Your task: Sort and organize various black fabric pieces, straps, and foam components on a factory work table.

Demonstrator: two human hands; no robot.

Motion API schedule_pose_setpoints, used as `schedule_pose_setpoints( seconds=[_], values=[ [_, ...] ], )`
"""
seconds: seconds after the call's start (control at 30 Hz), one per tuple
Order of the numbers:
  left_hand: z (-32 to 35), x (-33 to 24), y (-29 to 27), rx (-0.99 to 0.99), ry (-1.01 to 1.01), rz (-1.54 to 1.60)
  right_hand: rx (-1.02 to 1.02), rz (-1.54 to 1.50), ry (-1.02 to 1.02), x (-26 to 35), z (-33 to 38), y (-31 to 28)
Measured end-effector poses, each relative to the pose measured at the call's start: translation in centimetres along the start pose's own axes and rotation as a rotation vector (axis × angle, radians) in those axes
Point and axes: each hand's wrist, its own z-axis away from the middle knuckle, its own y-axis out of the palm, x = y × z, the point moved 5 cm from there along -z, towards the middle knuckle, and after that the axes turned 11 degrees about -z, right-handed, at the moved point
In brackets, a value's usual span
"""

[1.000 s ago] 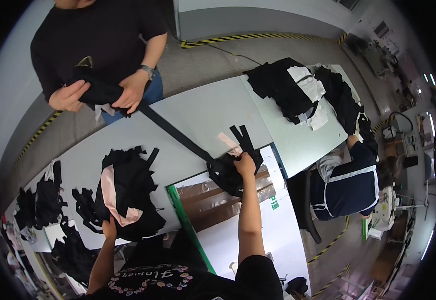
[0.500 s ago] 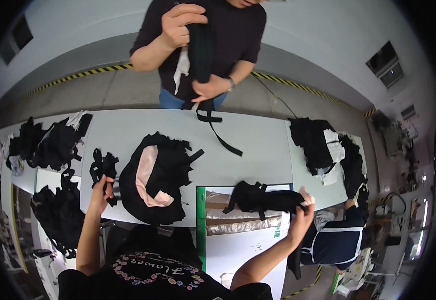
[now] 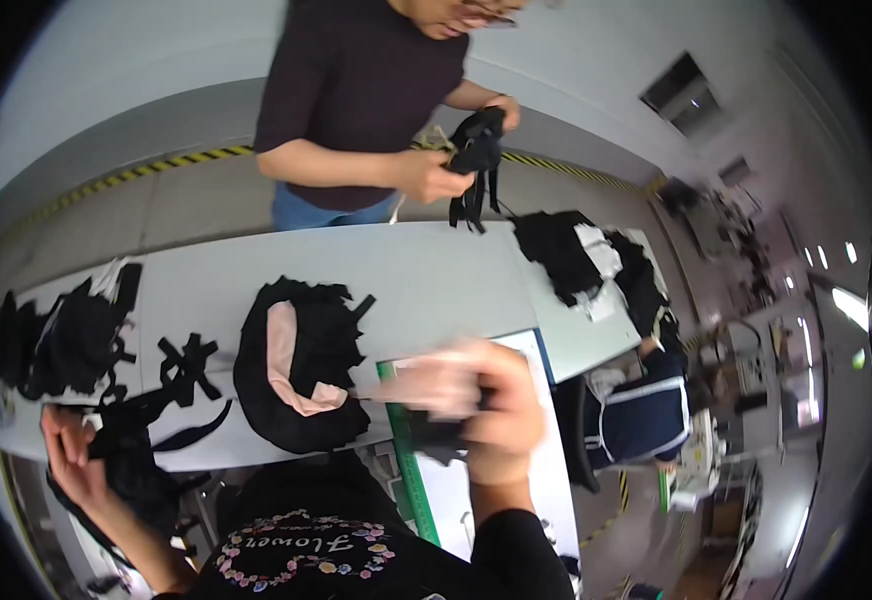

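At the table's left front edge, the fingers of my left hand (image 3: 76,460) curl at the end of a black fabric strip (image 3: 141,408). Small black fabric pieces (image 3: 191,368) and a curved black strip (image 3: 194,428) lie to the right of it. My right hand (image 3: 506,405), smeared by motion, is raised over the white board (image 3: 466,500). It is closed on a dark fabric piece (image 3: 436,435); a blurred pale pink patch beside it is hard to make out. Between my hands sits a round black fabric stack (image 3: 261,405) with a pink strip (image 3: 281,355) on top.
Across the table (image 3: 426,270) a person (image 3: 366,120) handles black fabric (image 3: 476,150). Black fabric heaps lie at the far left (image 3: 66,325) and far right (image 3: 556,250). At the right, another person (image 3: 641,420) sits close to the table. A green edge strip (image 3: 411,480) borders the board.
My left hand has moved left, leaving small black pieces on the table. My right hand has swung inward to the left. The person opposite has lowered their fabric and moved it right. The view has shifted.
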Motion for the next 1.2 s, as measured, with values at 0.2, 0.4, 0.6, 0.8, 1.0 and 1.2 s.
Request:
schedule_pose_setpoints(
  seconds=[0.2, 0.4, 0.6, 0.8, 1.0, 1.2],
  values=[
    [-5.4, -4.2, 1.8, 0.386, 0.089, 0.224, 0.425, -0.546, -0.091, 0.6, -12.2, 15.1],
    [-7.4, -8.0, -2.0, 0.264, 0.138, 0.071, 0.144, -0.641, -0.469, -4.6, -21.7, 20.7],
    [-6.2, 1.7, -4.2, 0.066, -0.218, -0.324, 0.003, 0.064, -0.298, -21.6, -17.6, 19.4],
    [-0.1, 16.1, -5.6, 0.026, -0.774, -0.435, 0.041, 0.373, 0.271, -40.0, -8.3, 18.0],
    [2.8, 22.0, -8.3, 0.036, -0.879, -0.452, 0.041, 0.112, 0.595, -41.9, -3.3, 17.7],
    [5.1, 21.4, -8.3, -0.047, -0.868, -0.408, 0.105, 0.331, 0.505, -42.8, -1.6, 17.6]
  ],
)
